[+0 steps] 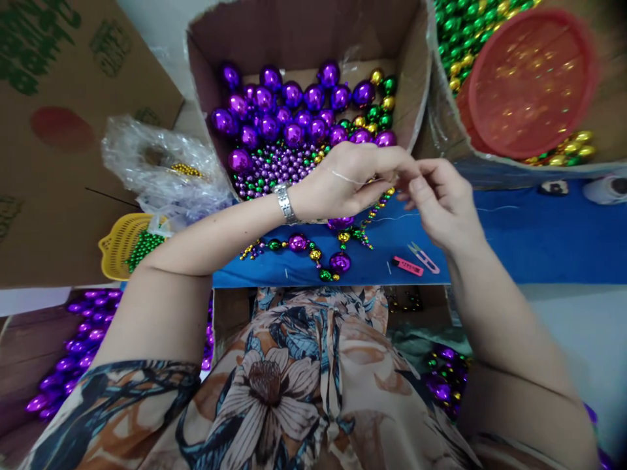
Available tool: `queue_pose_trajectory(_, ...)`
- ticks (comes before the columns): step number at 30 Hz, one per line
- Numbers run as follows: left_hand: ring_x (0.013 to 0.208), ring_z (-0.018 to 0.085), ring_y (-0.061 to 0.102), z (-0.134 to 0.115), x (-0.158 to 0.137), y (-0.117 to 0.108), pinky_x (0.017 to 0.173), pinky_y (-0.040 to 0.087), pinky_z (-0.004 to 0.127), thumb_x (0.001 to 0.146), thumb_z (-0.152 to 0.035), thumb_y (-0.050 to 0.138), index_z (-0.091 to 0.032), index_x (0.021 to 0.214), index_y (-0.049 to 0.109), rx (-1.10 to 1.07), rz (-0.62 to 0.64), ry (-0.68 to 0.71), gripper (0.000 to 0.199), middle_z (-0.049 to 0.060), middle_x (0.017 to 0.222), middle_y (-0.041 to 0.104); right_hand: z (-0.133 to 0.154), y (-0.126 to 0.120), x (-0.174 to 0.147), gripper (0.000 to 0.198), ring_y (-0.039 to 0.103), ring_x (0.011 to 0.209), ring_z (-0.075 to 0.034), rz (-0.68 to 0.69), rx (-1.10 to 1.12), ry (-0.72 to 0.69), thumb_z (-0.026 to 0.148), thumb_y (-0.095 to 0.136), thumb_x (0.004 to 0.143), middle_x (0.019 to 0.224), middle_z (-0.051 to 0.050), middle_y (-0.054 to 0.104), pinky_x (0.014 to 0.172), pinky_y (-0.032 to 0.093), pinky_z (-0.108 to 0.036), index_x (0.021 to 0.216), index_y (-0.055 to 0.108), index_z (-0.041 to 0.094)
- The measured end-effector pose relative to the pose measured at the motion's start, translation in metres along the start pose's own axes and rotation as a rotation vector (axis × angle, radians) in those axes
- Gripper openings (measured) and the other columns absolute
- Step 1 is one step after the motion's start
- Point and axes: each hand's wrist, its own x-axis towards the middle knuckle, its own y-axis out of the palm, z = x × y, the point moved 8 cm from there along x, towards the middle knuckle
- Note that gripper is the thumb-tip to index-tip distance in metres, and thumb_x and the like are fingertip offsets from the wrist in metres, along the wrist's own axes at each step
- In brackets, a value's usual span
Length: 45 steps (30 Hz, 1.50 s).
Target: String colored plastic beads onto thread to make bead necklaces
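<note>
My left hand (360,173), with a silver watch at the wrist, meets my right hand (443,199) above the blue-covered table (514,254). The fingers of both are pinched together at a thin pale thread (345,177), part of which lies across the back of my left hand. What sits between the fingertips is too small to make out. Below my left hand a string of purple, green and gold beads (297,243) lies on the blue cloth, partly hidden by the hand. A pink lighter (407,266) and pink thread snips (425,258) lie left of my right wrist.
A cardboard box (308,32) holds large purple balls and small beads. Right of it, a red basin (533,85) rests in another bead box. At the left are a yellow basket (113,245) of green beads and clear plastic bags (147,156). A thread spool (607,190) stands far right.
</note>
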Motion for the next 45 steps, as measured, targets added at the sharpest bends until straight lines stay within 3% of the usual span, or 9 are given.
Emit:
queue_pose_trajectory(3,0.084,0.017,0.069,-0.004,0.001,-0.001,0.075,0.054,0.029,0.087,-0.019,0.062,-0.022,0.108,0.067,0.016,0.014,0.056,0.022,0.003,0.086,0.070,-0.003,0.015,0.005,0.037,0.060,0.082,-0.013,0.075,0.031,-0.057,0.055,0.047,0.094,0.090,-0.001,0.062,0.069,0.050,-0.027,0.107,0.062,0.024)
queue_pose_trajectory(9,0.083,0.015,0.068,-0.016,-0.002,-0.007,0.073,0.053,0.029,0.092,-0.017,0.054,-0.018,0.108,0.065,0.109,0.000,0.250,0.020,0.005,0.091,0.072,-0.024,0.037,0.001,0.037,0.058,0.060,-0.010,0.264,0.346,0.178,0.056,0.054,0.091,0.071,0.003,0.056,0.058,0.046,-0.025,0.106,0.062,0.023)
queue_pose_trajectory(14,0.079,0.015,0.066,-0.013,-0.001,-0.007,0.073,0.051,0.030,0.088,-0.017,0.058,-0.021,0.102,0.068,0.052,-0.025,0.173,0.017,0.001,0.083,0.071,-0.019,0.052,-0.009,0.041,0.058,0.058,-0.010,0.482,0.435,0.210,0.058,0.061,0.085,0.069,0.001,0.062,0.056,0.045,-0.024,0.096,0.062,0.018)
queue_pose_trajectory(17,0.078,0.017,0.067,-0.002,-0.001,-0.009,0.073,0.052,0.030,0.082,-0.014,0.064,-0.019,0.095,0.069,-0.142,-0.070,-0.005,0.014,0.001,0.075,0.069,-0.006,0.031,-0.004,0.037,0.057,0.063,-0.010,0.315,0.211,0.092,0.055,0.059,0.088,0.070,0.000,0.063,0.060,0.045,-0.025,0.081,0.060,0.019)
queue_pose_trajectory(22,0.073,0.018,0.067,0.031,-0.007,-0.005,0.065,0.053,0.027,0.072,-0.005,0.070,-0.013,0.087,0.067,-0.540,-0.212,-0.370,0.017,0.002,0.066,0.064,0.042,-0.004,-0.013,0.023,0.061,0.075,-0.016,-0.040,-0.311,-0.089,0.043,0.051,0.094,0.077,-0.001,0.066,0.071,0.047,-0.030,0.086,0.063,0.025)
queue_pose_trajectory(28,0.072,0.016,0.067,0.023,-0.001,0.004,0.061,0.053,0.025,0.070,-0.011,0.076,-0.013,0.091,0.069,-0.640,-0.113,-0.362,0.022,0.002,0.072,0.066,0.062,0.015,-0.027,0.018,0.061,0.075,-0.016,0.167,-0.394,-0.173,0.042,0.058,0.090,0.081,-0.001,0.067,0.072,0.048,-0.031,0.087,0.067,0.027)
queue_pose_trajectory(33,0.077,0.017,0.066,0.003,0.003,-0.004,0.068,0.055,0.028,0.068,-0.012,0.076,-0.013,0.088,0.069,-0.526,-0.117,-0.291,0.021,0.003,0.074,0.066,0.039,-0.027,-0.007,0.030,0.059,0.072,-0.012,-0.215,-0.142,-0.067,0.050,0.048,0.095,0.088,-0.001,0.064,0.064,0.047,-0.026,0.103,0.066,0.026)
queue_pose_trajectory(39,0.080,0.019,0.068,-0.005,0.006,-0.008,0.072,0.055,0.031,0.071,-0.012,0.073,-0.018,0.084,0.068,-0.470,-0.120,-0.251,0.015,0.002,0.073,0.066,-0.010,0.037,0.004,0.044,0.055,0.052,-0.008,0.339,0.440,0.188,0.061,0.063,0.082,0.064,0.003,0.060,0.044,0.038,-0.019,0.098,0.064,0.020)
queue_pose_trajectory(45,0.072,0.016,0.066,-0.001,0.004,-0.010,0.069,0.053,0.029,0.070,-0.009,0.074,-0.018,0.086,0.071,-0.505,-0.145,-0.270,0.018,0.002,0.071,0.067,-0.004,0.047,-0.006,0.045,0.052,0.047,-0.005,0.405,0.649,0.204,0.059,0.072,0.075,0.059,0.004,0.058,0.040,0.035,-0.016,0.090,0.062,0.018)
